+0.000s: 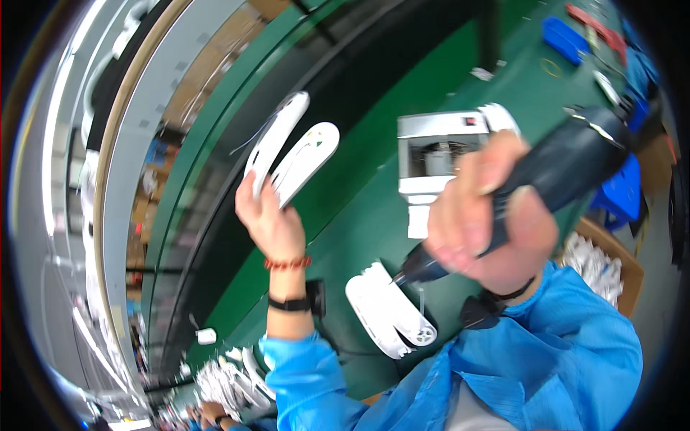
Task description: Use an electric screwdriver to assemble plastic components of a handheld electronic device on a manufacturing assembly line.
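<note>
My left hand (pixel 270 224) is over the edge of the black belt, its fingers closed on the near end of a long white plastic shell (pixel 279 133). A second white shell (pixel 309 159) lies alongside, touching the same fingertips; whether it is gripped too, I cannot tell. A black electric screwdriver (pixel 560 161) is wrapped in my right hand (pixel 489 215), blurred by motion. Its bit points down-left at the top of a pair of white plastic shells (pixel 388 312) on the green bench; contact is unclear. Beyond my right hand stands a screw feeder (pixel 438 154), a pale box with an open front.
A black conveyor belt (pixel 323 79) runs along the green bench (pixel 345 237). Blue bins (pixel 565 40) sit at the far right, and a cardboard box (pixel 632 280) of white parts is at right. White parts (pixel 223 384) pile up at lower left, near another person's hand (pixel 213 411).
</note>
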`<state>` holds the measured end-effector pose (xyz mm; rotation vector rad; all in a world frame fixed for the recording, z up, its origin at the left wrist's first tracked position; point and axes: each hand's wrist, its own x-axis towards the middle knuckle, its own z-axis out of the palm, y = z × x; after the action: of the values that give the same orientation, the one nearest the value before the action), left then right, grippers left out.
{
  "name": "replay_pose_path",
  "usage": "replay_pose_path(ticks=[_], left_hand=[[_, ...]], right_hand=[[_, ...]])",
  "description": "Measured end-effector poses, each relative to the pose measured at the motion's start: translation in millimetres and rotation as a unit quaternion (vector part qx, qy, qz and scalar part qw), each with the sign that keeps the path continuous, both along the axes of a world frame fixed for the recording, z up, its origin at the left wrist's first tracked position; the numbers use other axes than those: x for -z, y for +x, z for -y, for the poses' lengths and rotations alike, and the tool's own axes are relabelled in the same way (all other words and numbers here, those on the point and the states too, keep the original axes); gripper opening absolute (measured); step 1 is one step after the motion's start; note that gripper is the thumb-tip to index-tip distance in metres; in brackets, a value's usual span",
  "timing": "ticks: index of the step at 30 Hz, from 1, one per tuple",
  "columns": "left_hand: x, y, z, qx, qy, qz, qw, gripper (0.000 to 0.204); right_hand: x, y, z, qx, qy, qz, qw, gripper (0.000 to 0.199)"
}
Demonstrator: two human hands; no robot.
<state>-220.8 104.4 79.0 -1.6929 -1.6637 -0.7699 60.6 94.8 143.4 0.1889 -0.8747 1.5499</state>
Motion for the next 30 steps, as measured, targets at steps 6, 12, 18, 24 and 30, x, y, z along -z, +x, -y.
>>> replay_pose_path(ticks=[6, 12, 18, 24, 30], left_hand=[[-41.3, 161.1, 38.0, 0.204, -0.183, 0.541, 0.795, 0.038], [-28.0, 298.1, 34.9, 0.533, -0.378, 0.221, 0.724, 0.046], [-10.7, 339.7, 58.4, 0.590, -0.495, 0.250, 0.587, 0.082], [2.2, 190.5, 123.0, 0.301, -0.395, 0.365, 0.788, 0.043], [65.1, 118.3, 222.9, -0.071, -0.230, 0.230, 0.943, 0.060]], right_hand=[[-15.4, 22.1, 75.7, -0.072, 0.082, 0.126, 0.986, 0.015], [-12.8, 37.6, 129.0, 0.037, 0.123, -0.003, 0.992, 0.050], [2.1, 112.8, 109.2, -0.385, 0.027, 0.151, 0.910, 0.020], [5.5, 107.7, 119.7, -0.066, -0.008, 0.092, 0.993, 0.026], [21.3, 59.3, 87.7, -0.142, -0.049, 0.140, 0.979, 0.023]])
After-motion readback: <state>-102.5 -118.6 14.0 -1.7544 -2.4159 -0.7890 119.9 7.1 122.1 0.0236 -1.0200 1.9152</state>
